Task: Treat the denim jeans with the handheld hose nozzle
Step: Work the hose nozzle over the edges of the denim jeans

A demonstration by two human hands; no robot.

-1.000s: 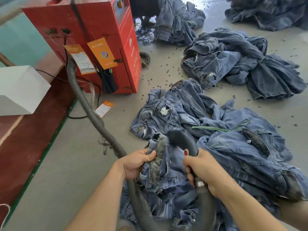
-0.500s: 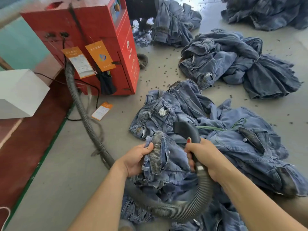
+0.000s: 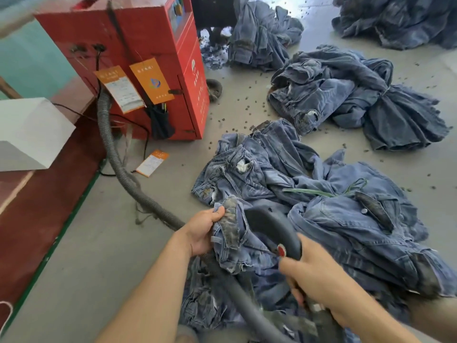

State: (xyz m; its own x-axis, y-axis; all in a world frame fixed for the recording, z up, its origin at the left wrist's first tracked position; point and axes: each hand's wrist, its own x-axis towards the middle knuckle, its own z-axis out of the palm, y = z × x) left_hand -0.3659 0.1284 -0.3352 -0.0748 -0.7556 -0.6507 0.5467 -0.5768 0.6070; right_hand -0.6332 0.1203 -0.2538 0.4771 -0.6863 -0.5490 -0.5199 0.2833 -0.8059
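Floor: grey concrete, red machine at back, denim heaps around.
Head view, jeans: top of near pile, dirty waistband raised.
Left hand: grip closed, pinching that waistband.
Right hand: grip wrapped round nozzle, its mouth just beside the grimy patch.
Hose: runs back to machine.
Note: I judge cloth should be kept taut, nozzle swept slowly along the stain.
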